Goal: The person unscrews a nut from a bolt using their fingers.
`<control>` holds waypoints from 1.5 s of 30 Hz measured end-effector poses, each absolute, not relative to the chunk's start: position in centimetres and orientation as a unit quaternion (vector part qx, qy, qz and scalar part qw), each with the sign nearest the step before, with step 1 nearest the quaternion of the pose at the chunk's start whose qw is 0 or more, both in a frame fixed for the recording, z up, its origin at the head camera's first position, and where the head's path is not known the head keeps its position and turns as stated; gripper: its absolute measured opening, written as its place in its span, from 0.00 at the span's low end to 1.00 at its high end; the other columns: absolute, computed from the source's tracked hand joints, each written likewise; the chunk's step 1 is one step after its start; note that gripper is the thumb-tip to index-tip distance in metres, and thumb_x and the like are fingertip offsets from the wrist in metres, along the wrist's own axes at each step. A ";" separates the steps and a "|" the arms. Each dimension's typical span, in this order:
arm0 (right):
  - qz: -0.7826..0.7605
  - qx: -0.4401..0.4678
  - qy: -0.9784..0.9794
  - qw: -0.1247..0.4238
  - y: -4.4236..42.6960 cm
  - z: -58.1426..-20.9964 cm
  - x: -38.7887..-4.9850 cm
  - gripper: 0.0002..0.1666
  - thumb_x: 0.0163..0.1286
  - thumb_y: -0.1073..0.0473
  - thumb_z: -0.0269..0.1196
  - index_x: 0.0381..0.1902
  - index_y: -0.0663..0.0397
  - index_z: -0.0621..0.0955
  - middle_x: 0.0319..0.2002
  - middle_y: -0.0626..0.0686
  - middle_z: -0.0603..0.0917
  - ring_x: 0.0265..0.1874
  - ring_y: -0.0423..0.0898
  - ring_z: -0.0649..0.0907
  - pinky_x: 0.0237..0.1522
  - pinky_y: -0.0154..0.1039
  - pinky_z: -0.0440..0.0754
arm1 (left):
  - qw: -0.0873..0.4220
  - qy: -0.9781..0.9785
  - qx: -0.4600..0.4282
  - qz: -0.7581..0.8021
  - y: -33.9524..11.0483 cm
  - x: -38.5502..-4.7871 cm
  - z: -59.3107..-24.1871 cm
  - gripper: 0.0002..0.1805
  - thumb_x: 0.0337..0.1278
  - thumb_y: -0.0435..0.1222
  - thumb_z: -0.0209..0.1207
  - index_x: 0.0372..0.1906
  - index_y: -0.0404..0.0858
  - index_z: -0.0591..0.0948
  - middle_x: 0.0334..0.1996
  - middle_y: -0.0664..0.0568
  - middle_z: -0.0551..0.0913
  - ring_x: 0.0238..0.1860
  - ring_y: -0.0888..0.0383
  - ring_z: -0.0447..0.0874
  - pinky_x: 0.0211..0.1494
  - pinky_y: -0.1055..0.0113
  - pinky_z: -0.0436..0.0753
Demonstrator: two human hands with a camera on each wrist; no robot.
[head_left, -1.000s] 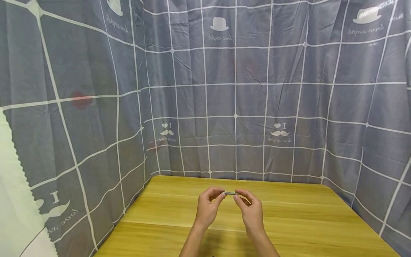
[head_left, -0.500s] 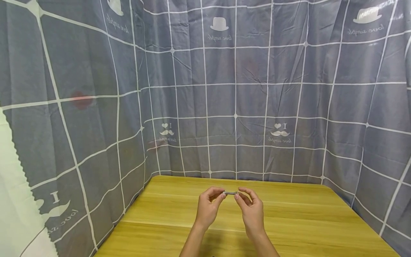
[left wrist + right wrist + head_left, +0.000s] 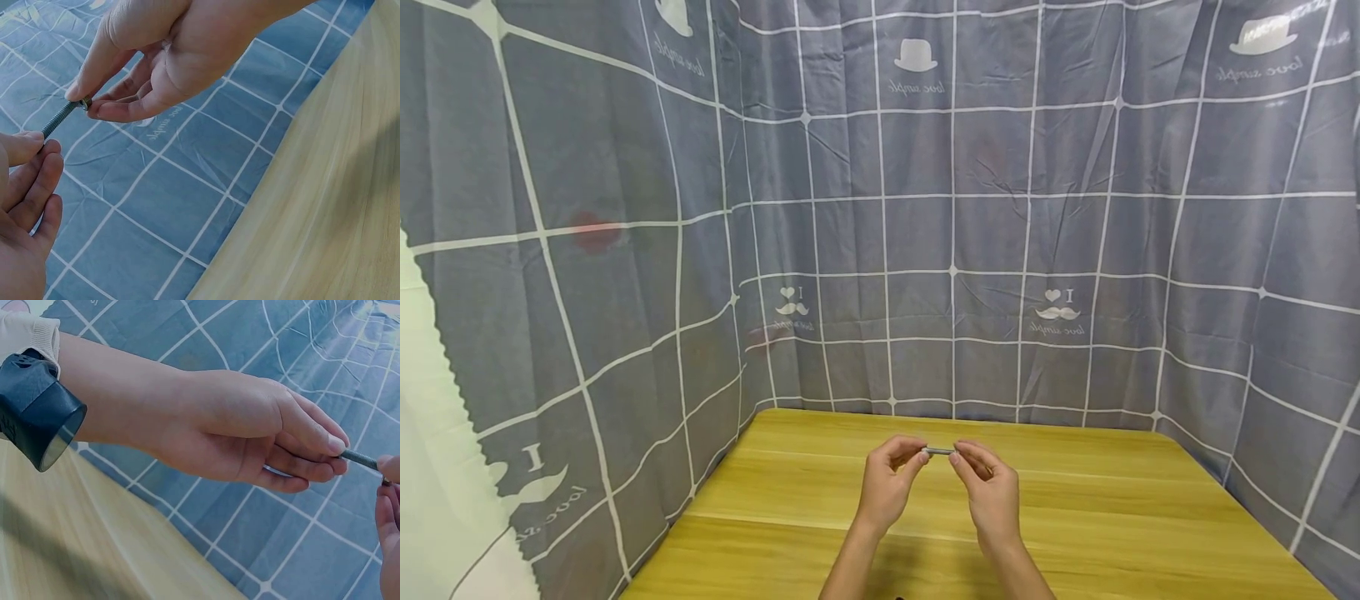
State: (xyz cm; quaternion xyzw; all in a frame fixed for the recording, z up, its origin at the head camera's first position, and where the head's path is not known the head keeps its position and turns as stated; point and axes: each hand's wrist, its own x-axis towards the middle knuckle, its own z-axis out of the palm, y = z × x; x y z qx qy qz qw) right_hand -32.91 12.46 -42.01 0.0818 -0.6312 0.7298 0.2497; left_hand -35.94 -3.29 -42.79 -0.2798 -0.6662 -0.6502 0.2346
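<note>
A grey threaded bolt (image 3: 940, 452) lies level between both hands, held above the table. My left hand (image 3: 883, 483) pinches one end of it between thumb and fingers, which hide that end. At the other end my right hand (image 3: 994, 492) pinches a small brassy piece that looks like a nut (image 3: 85, 102). The left wrist view shows the bare thread of the bolt (image 3: 59, 120) between the two sets of fingertips. Across the right wrist view reaches my left hand (image 3: 244, 425), while only part of my right hand (image 3: 389, 525) appears at the right edge.
Beneath the hands is a yellow wood-grain table (image 3: 1112, 517). Grey curtains (image 3: 985, 233) with white grid lines hang behind it and at both sides. A pale cloth (image 3: 445, 467) with a zigzag edge hangs at far left. A dark wrist device (image 3: 40, 406) sits on the left forearm.
The right index finger lifted off the bolt's end half a second ago and is now back down beside the thumb. The left hand keeps its hold. The head view has shifted very slightly.
</note>
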 end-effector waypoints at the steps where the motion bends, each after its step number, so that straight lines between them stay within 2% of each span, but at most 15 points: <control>1: 0.728 0.085 -0.633 0.250 12.5 -42.1 -32.9 0.13 0.71 0.69 0.68 0.51 0.71 0.85 0.53 0.65 0.83 0.44 0.42 0.86 0.46 0.30 0.83 | 0.232 -0.667 -0.279 -0.651 -3.3 -35.9 -42.8 0.05 0.67 0.29 0.66 0.45 0.34 0.86 0.39 0.47 0.89 0.43 0.49 0.89 0.53 0.62 0.84; 7: 0.720 0.095 -0.637 0.259 12.6 -42.1 -32.9 0.13 0.71 0.68 0.68 0.50 0.71 0.85 0.46 0.64 0.87 0.38 0.42 0.87 0.43 0.32 0.85 | 0.229 -0.667 -0.284 -0.650 -3.3 -35.9 -42.7 0.06 0.68 0.29 0.65 0.46 0.33 0.86 0.40 0.45 0.89 0.44 0.50 0.89 0.52 0.61 0.84; 13: 0.702 0.083 -0.653 0.271 12.9 -42.1 -33.0 0.13 0.68 0.68 0.71 0.49 0.68 0.87 0.43 0.60 0.88 0.35 0.40 0.85 0.40 0.29 0.82 | 0.224 -0.668 -0.280 -0.652 -3.4 -35.8 -42.6 0.05 0.67 0.29 0.66 0.45 0.34 0.87 0.39 0.45 0.89 0.43 0.49 0.89 0.52 0.62 0.84; 25: 0.693 0.083 -0.672 0.247 13.9 -41.9 -33.4 0.15 0.65 0.71 0.73 0.49 0.70 0.86 0.43 0.62 0.87 0.36 0.42 0.85 0.41 0.30 0.84 | 0.233 -0.681 -0.272 -0.638 -3.9 -36.2 -42.8 0.06 0.67 0.28 0.66 0.46 0.33 0.86 0.40 0.45 0.90 0.42 0.48 0.89 0.51 0.62 0.84; 29: 0.693 0.064 -0.674 0.248 14.8 -42.0 -33.8 0.15 0.64 0.73 0.72 0.49 0.71 0.85 0.43 0.63 0.86 0.36 0.41 0.85 0.41 0.29 0.83 | 0.237 -0.687 -0.254 -0.639 -4.5 -36.6 -42.8 0.07 0.66 0.27 0.66 0.47 0.31 0.86 0.40 0.44 0.90 0.42 0.46 0.89 0.50 0.64 0.84; 34: 0.668 0.044 -0.701 0.247 16.5 -42.3 -34.3 0.16 0.66 0.68 0.73 0.51 0.67 0.86 0.45 0.60 0.87 0.39 0.41 0.84 0.42 0.29 0.82 | 0.224 -0.695 -0.239 -0.640 -5.3 -37.3 -43.0 0.08 0.67 0.29 0.66 0.48 0.31 0.86 0.41 0.45 0.89 0.44 0.48 0.89 0.49 0.68 0.84; 40: 0.629 0.002 -0.732 0.260 18.5 -43.3 -35.2 0.14 0.66 0.65 0.73 0.49 0.63 0.87 0.42 0.56 0.87 0.38 0.43 0.82 0.35 0.32 0.79 | 0.230 -0.708 -0.223 -0.629 -6.4 -38.4 -44.0 0.08 0.67 0.28 0.65 0.48 0.30 0.86 0.41 0.42 0.89 0.43 0.44 0.88 0.46 0.69 0.84; 45: 0.595 -0.027 -0.757 0.269 20.2 -44.4 -35.8 0.14 0.68 0.65 0.73 0.50 0.64 0.87 0.45 0.58 0.86 0.39 0.45 0.81 0.33 0.33 0.79 | 0.236 -0.729 -0.195 -0.613 -7.4 -39.4 -45.4 0.07 0.66 0.27 0.66 0.46 0.29 0.86 0.40 0.42 0.89 0.41 0.47 0.88 0.44 0.68 0.84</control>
